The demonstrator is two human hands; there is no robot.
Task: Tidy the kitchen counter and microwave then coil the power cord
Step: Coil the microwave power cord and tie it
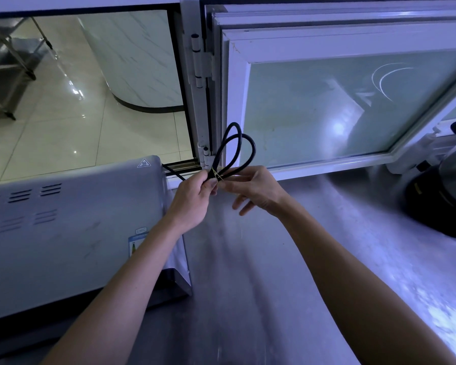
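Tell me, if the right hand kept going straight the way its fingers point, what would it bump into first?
The right hand points left, toward the left hand, which grips the looped black cord. It would likely meet that cord bundle and the left hand's fingers almost at once. The microwave lies beyond, though depth is hard to judge.

Frosted window (327,106) behind — dark pot (448,185) at right, metal rack (8,64) beyond the opening.

Dim bluish light, glare on the counter (379,259), wide-angle bending at edges.
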